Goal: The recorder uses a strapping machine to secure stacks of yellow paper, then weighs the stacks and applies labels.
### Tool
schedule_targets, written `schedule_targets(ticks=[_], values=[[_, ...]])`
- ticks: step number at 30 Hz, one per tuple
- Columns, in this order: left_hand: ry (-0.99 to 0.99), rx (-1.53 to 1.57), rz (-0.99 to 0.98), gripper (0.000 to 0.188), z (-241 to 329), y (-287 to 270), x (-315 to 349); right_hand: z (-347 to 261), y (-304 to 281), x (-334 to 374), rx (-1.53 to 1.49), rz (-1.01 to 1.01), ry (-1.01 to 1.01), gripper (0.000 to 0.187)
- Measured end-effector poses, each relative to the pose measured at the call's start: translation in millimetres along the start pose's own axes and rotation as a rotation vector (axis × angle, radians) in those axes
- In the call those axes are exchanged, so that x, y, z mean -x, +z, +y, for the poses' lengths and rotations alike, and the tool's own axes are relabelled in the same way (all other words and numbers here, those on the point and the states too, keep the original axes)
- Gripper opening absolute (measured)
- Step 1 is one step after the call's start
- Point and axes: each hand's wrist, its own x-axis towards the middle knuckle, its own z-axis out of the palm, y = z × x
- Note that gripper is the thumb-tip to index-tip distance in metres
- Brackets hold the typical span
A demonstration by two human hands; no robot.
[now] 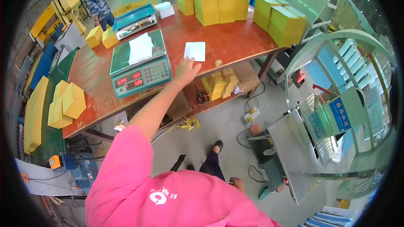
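Note:
My left hand (186,69) reaches out over the red-brown table (235,44), fingers spread, with its tips at the near edge of a white paper sheet (195,51). It holds nothing. Just left of it stands a green digital scale (141,73) with a stack of white papers (140,48) on its pan. My right hand (237,183) hangs low beside my pink shirt, small in view, with nothing seen in it.
Yellow boxes (216,4) are stacked at the table's far side and right end (284,23). A second scale (134,20) sits further back. More yellow boxes (67,103) lie at the left. A person (97,5) works at the far left. A metal machine (290,155) stands on the floor at right, with cables nearby.

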Motion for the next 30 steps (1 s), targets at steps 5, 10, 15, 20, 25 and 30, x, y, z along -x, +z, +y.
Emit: schedule_targets(ticks=[5, 10, 15, 20, 25, 30], values=[[-0.394, -0.420, -0.089, 0.075, -66.5, 56.8, -64.1, -116.7, -38.0, -60.9, -0.128, 0.016, 0.105, 0.032], [-0.177, -0.466, -0.258, 0.076, -37.2, 93.7, -53.0, -263.0, -57.1, -124.3, -0.243, -0.108, -0.118, 0.033], [0.104, -0.348, -0.342, 0.076, 27.6, 96.2, -38.4, -447.8, -34.9, -122.8, -0.449, -0.347, -0.280, 0.053], [0.171, -0.263, -0.430, 0.075, 49.6, 102.7, -57.5, -532.9, -6.7, -149.3, -0.639, -0.429, -0.196, 0.050], [0.252, -0.196, -0.551, 0.078, 59.4, 111.7, -90.6, -548.2, -16.2, -173.4, -0.727, -0.335, -0.190, 0.039], [0.220, 0.160, -0.476, 0.065, 76.9, 122.9, -216.4, -552.8, -101.2, -202.0, -0.691, -0.136, -0.530, 0.026]])
